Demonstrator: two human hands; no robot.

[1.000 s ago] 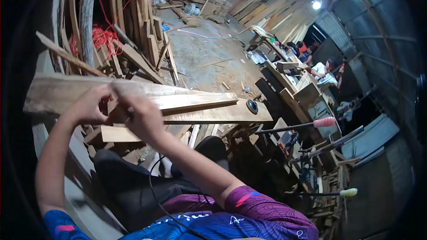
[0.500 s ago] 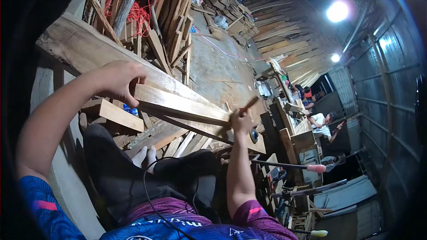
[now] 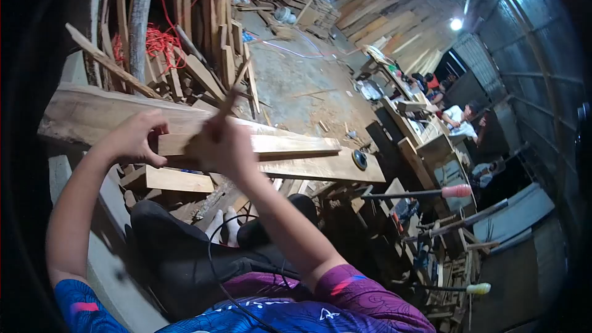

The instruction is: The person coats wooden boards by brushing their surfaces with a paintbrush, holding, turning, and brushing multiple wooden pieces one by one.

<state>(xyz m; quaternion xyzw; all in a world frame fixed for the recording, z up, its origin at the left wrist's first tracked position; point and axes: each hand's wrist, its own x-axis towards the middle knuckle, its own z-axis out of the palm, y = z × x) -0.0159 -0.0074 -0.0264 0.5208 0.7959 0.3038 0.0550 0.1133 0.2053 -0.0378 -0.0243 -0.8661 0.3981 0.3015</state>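
A long squared piece of timber (image 3: 296,145) lies on top of a wide wooden plank (image 3: 364,174). My left hand (image 3: 139,135) grips its near-left end, with fingers on the far side and thumb on the near side. My right hand (image 3: 227,151) is closed around a tool with a brown wooden handle (image 3: 229,103), held over the timber near my left hand. Motion blur hides what kind of tool it is. A small round black object (image 3: 359,159) rests on the plank beyond the timber's right end.
Upright wood strips (image 3: 185,6) and tangled red cord (image 3: 161,43) stand beyond the plank. Offcuts (image 3: 179,180) lie below, near my feet. A pink-handled bar (image 3: 455,191) juts in at right. Another person (image 3: 459,120) in white is farther off.
My right hand has swept left along the timber with the tool, from its far right end to near my left hand. My left hand keeps its hold; the view has shifted.
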